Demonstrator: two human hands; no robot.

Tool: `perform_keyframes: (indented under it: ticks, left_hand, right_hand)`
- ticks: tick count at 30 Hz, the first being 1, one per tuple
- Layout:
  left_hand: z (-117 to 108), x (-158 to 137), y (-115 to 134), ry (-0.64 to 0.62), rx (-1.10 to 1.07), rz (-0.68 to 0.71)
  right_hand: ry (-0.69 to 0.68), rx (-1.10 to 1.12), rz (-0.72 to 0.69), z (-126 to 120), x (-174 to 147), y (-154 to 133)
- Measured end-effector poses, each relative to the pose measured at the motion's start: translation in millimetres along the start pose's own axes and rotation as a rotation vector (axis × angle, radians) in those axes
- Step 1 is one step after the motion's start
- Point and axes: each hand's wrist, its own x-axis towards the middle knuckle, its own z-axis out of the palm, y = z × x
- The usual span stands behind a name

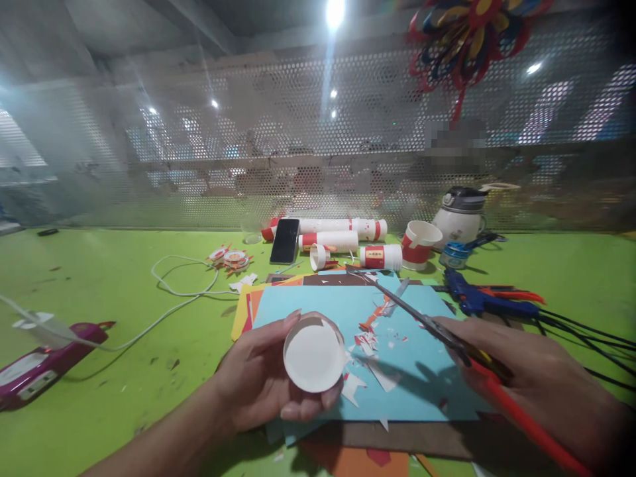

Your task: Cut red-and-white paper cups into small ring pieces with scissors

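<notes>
Perforated panelling (308, 139) is rising behind the far edge of a green table (124, 411), with a bright lamp (335, 12) shining from the ceiling. Near the table's left edge a purple power strip (54, 361) is lying with a white plug (42, 331) in it, and a white cable (181, 306) is looping from there toward the middle. Small red-and-white round paper pieces (236, 258) are lying beyond the cable. Over the table's near half, the left hand (258, 371) is holding a round white piece (314, 356), its grip clamped on the rim with the thumb on top and fingers underneath, the pale face turning toward the camera. Behind it, nearer the far edge, a dark phone (285, 240) is leaning against red-and-white paper cup stacks (328, 242). Blue sheets (308, 301) are covering the table's middle, and paper scraps (368, 341) are lying on them, just right of the white piece. To the right, an upright cup (416, 252) is standing near the far edge. Scissors (422, 318) are pointing away over the blue sheets, the right hand's (541, 377) grip clamping on their red handles. A pale jug (457, 218) is standing by the far edge, a small blue jar (454, 255) is sitting before it, and a blue glue gun (481, 298) is lying toward the table's right edge.
</notes>
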Motion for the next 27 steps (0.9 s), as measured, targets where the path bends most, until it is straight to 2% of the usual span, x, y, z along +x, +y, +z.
perform_keyframes:
  ticks: [2, 5, 14, 18, 22, 25, 27]
  left_hand:
    - [0.8, 0.2, 0.8, 0.023, -0.008, 0.013]
    - [2.7, 1.0, 3.0, 0.038, 0.018, 0.057]
    - [2.4, 2.2, 5.8, 0.074, 0.099, 0.197]
    - [2.3, 2.7, 3.6, 0.221, 0.295, 0.292]
    - [1.6, 4.8, 1.5, 0.353, 0.566, 0.377]
    - [2.3, 5.6, 1.7, 0.415, 0.761, 0.422]
    - [3.5, 5.6, 2.6, 0.462, 0.866, 0.446]
  right_hand:
    - [-0.07, -0.02, 0.039, 0.4, 5.1, 3.1]
    - [-0.124, -0.081, 0.009, 1.8, 11.0, 6.3]
    - [0.005, -0.014, 0.009, 5.2, 1.4, 2.0]
    - [0.002, -0.021, -0.021, 5.9, -8.1, -8.3]
    - [-0.049, -0.069, 0.019, 13.6, -21.6, -12.7]
    - [-0.134, 0.024, 0.037, 18.0, -25.3, -15.1]
    - [-0.145, 0.068, 0.02, 16.9, -22.6, -18.5]
